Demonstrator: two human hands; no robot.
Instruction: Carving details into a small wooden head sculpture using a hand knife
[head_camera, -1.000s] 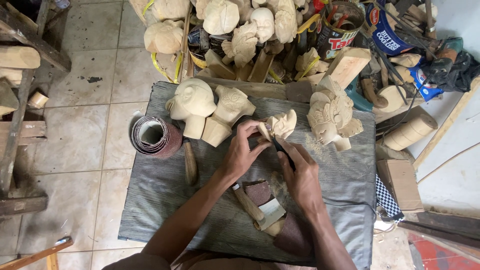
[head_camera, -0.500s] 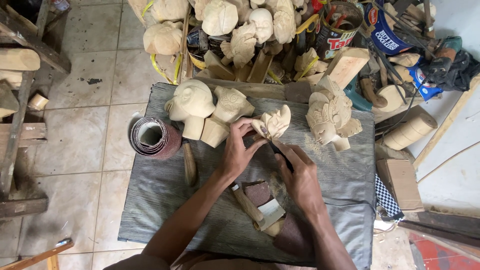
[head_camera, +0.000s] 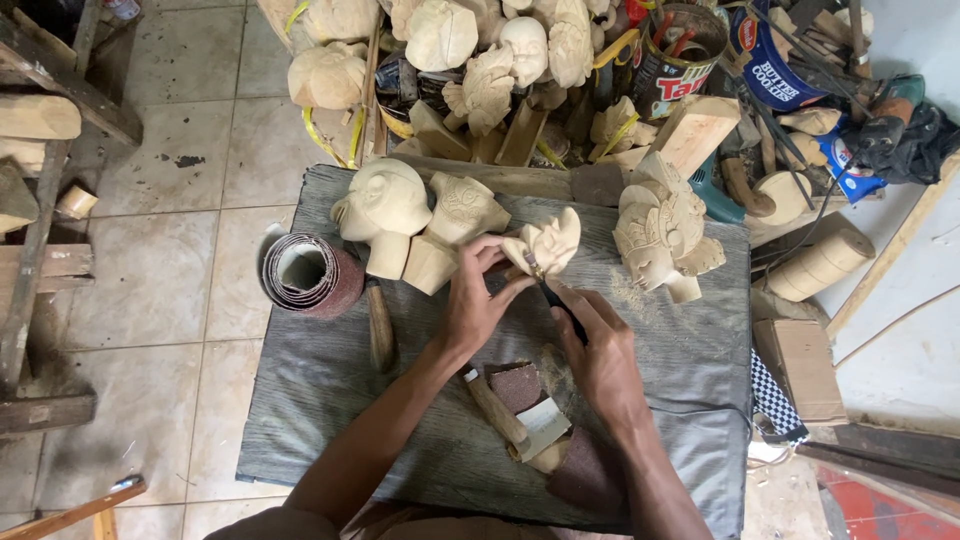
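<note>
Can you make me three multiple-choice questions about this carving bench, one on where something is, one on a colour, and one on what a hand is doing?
1. Where does the sandpaper roll lie?
A. at the left edge of the grey board
B. on the floor tiles by the far wall
C. on top of the pile of carvings

2. What colour are the carved wooden heads on the board?
A. dark brown
B. pale, unpainted
C. painted red

3. What is the left hand doing?
A. resting flat on the board
B. gripping the sandpaper roll
C. holding a small pale carving

Answers: 1 A, the roll sits at the board's left edge. 2 B, the heads show bare, light wood. 3 C, the fingers close around the carving while the right hand holds a dark tool against it.
</note>
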